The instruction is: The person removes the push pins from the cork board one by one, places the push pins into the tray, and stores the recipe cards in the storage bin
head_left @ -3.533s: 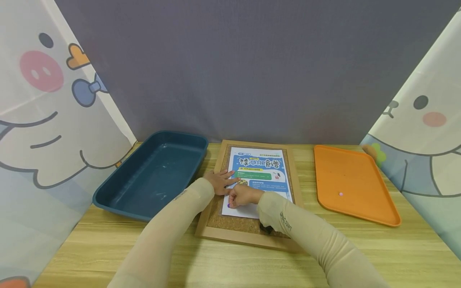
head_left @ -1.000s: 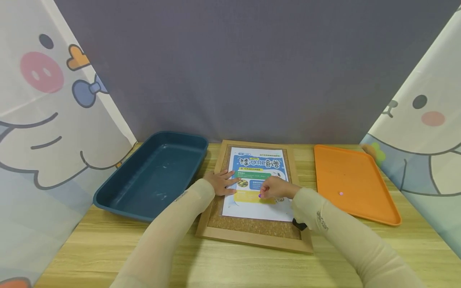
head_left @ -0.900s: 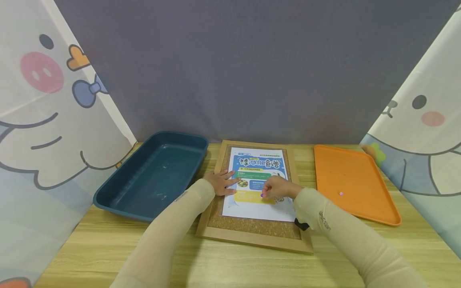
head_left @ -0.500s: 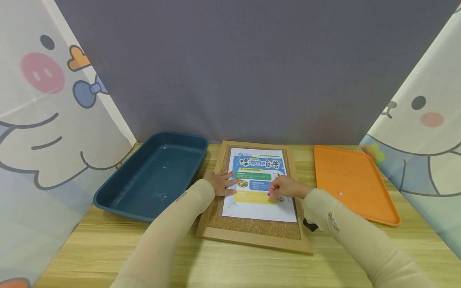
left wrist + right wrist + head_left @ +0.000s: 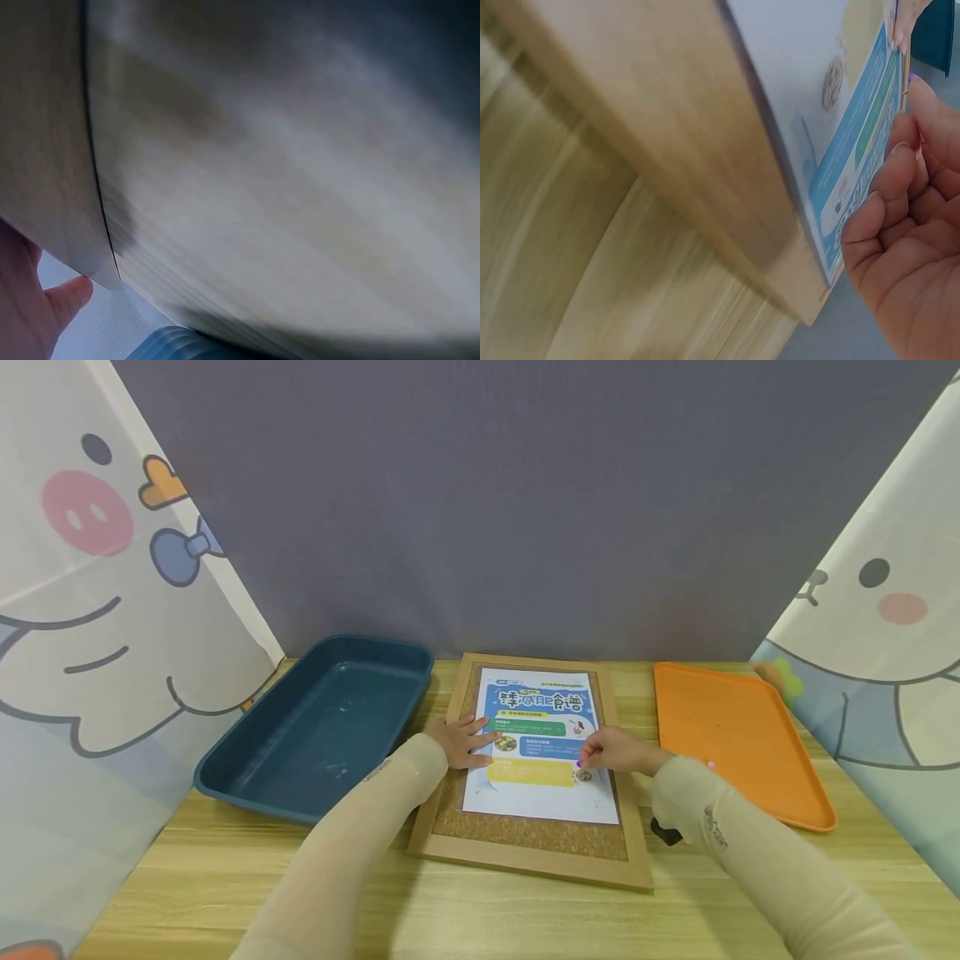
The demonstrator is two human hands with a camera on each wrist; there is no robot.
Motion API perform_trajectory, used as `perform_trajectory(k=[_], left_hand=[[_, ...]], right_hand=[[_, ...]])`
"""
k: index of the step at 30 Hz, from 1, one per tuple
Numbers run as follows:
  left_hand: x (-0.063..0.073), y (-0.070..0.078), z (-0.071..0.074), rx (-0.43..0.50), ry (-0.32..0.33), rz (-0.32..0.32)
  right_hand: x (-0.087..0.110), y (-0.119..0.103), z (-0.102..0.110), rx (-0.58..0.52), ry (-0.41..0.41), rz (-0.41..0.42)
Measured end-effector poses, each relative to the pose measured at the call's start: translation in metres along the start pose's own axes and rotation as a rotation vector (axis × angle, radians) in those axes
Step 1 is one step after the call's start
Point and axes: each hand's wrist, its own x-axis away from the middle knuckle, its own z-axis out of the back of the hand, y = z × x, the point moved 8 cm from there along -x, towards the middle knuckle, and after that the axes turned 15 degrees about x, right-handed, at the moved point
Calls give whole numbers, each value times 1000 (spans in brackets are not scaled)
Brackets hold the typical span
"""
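Note:
A printed poster (image 5: 547, 806) lies on a cork board (image 5: 525, 828) with a wooden frame. My left hand (image 5: 456, 742) rests flat with spread fingers on the poster's left edge; in the left wrist view only part of that hand (image 5: 30, 307) shows. Above the poster's right side, my right hand (image 5: 618, 750) pinches a small purple push pin (image 5: 580, 764). The right wrist view shows the right hand (image 5: 911, 225) with curled fingers, the pin's purple head (image 5: 913, 76) at the fingertips and its thin metal point sticking out.
To the left stands a deep dark blue tray (image 5: 330, 727). On the right lies a shallow orange tray (image 5: 738, 735), with a small pink pin (image 5: 711, 765) on it beside the right sleeve. A grey partition (image 5: 480, 527) closes off the back of the wooden table (image 5: 480, 910).
My right hand has moved from the poster's lower left corner across to its right side, carrying the purple push pin. My left hand has stayed in place.

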Motion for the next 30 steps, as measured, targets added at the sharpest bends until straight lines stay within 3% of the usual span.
perform_trajectory(k=[24, 30], left_hand=[[1, 0, -1, -5, 2, -2], [1, 1, -1, -9, 5, 0]], right_hand=[[21, 23, 10, -41, 22, -66], [27, 32, 16, -54, 56, -34]])
